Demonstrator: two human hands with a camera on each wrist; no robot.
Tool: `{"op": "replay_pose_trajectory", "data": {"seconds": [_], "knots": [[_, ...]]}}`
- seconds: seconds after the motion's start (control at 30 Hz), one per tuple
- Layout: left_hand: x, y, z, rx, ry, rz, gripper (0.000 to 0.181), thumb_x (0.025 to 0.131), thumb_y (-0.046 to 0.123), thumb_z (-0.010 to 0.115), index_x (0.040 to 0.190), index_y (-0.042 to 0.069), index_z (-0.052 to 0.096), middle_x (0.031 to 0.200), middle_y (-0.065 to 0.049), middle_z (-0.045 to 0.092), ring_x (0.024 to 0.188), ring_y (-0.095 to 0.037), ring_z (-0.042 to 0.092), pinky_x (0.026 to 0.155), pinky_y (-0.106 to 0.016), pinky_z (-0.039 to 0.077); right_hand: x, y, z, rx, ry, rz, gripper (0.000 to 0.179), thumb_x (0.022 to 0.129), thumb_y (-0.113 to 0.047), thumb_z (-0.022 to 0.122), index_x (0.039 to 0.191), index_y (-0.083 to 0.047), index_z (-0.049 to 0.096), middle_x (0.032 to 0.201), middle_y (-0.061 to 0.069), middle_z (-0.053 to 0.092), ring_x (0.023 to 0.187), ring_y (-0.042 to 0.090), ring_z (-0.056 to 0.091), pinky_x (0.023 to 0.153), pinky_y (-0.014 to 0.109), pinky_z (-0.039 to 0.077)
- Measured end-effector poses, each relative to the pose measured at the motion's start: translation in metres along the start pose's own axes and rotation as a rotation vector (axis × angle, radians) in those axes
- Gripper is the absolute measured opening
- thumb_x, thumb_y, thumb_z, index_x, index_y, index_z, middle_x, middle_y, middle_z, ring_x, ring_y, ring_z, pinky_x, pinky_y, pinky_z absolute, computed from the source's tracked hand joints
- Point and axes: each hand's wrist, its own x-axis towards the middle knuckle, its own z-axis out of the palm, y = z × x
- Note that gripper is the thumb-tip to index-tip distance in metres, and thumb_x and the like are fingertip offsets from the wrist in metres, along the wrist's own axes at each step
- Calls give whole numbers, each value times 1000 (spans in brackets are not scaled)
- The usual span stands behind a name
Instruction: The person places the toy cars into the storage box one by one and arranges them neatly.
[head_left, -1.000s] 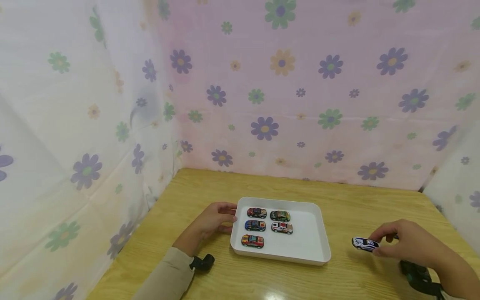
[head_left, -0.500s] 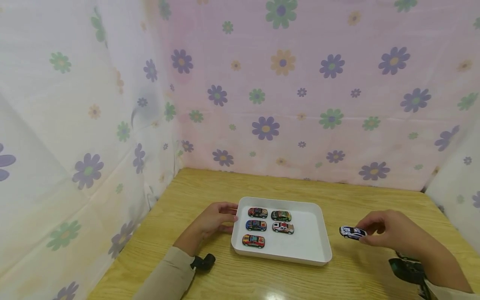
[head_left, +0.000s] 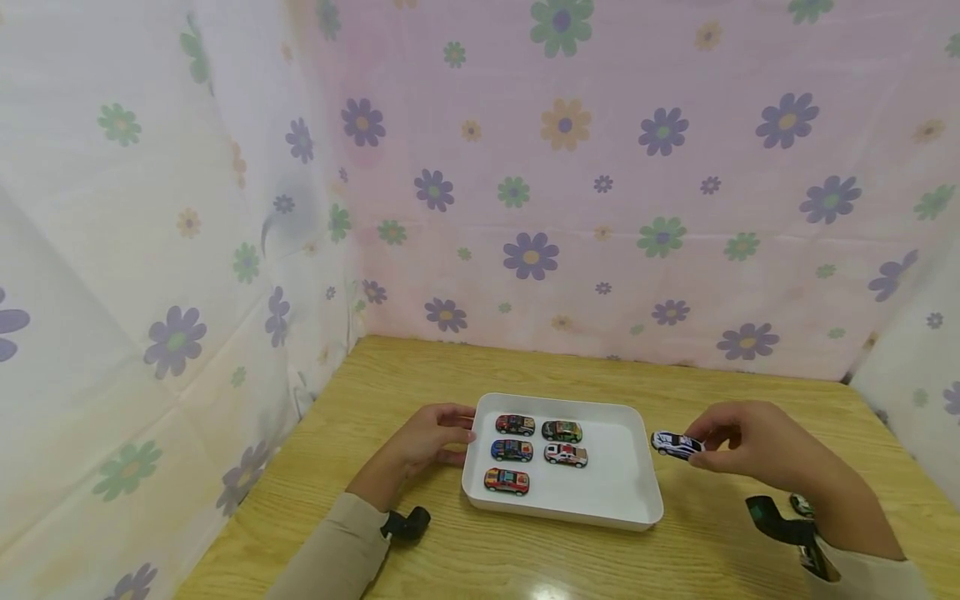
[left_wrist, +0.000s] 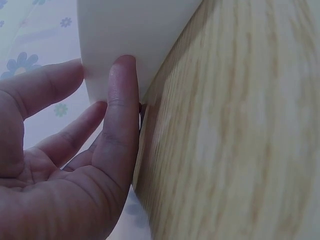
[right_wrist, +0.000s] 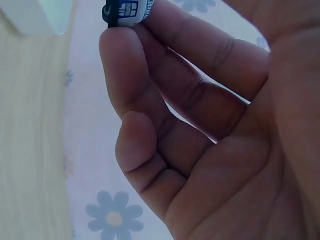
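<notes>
Toy car (head_left: 677, 444), white w/ dark markings, is held just outside the tray's (head_left: 611, 475) right rim, lower half of head view, right of ctr. One end is pinched btwn thumb and fingertips of R. hand (head_left: 761, 442); spare fingers are bent, holding nothing. L. hand (head_left: 427, 437) is part-spread, tips against the outer left wall; nothing is gripped.

If the car is to be set down inside, the rim should be cleared first, wheels down, body level. The bare floor at tray right would suit, w/ parked cars (head_left: 506, 482) not nudged and tray steadied from the left.

Tray: approx. rect., rounded corners, smooth, prob. plastic. Car bodies: low, rounded, glossy. Table (head_left: 562, 554): pale wood grain. Backdrop (head_left: 480, 225): creased, flower-printed, prob. cloth.
</notes>
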Motion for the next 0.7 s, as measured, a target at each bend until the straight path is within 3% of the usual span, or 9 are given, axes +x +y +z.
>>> {"op": "replay_pose_trajectory", "data": {"seconds": [0.27, 0.7], "knots": [[0, -1, -1, -8, -3, -7, 52, 94, 7, 73, 143, 1, 57, 137, -20, 62, 109, -24, 69, 82, -41, 65, 14, -18, -4, -5, 43, -35, 19, 87, -34, 84, 103, -27, 76, 89, -14, 70, 77, 2, 63, 62, 24, 53], [2, -1, -2, -12, -5, -9, 52, 93, 7, 74, 142, 1, 57, 137, -19, 63, 110, -25, 69, 83, -42, 65, 31, -24, 23, 2, 187, -109, 20, 85, -30, 87, 102, -34, 77, 93, -18, 70, 81, 2, 64, 69, 26, 54]]}}
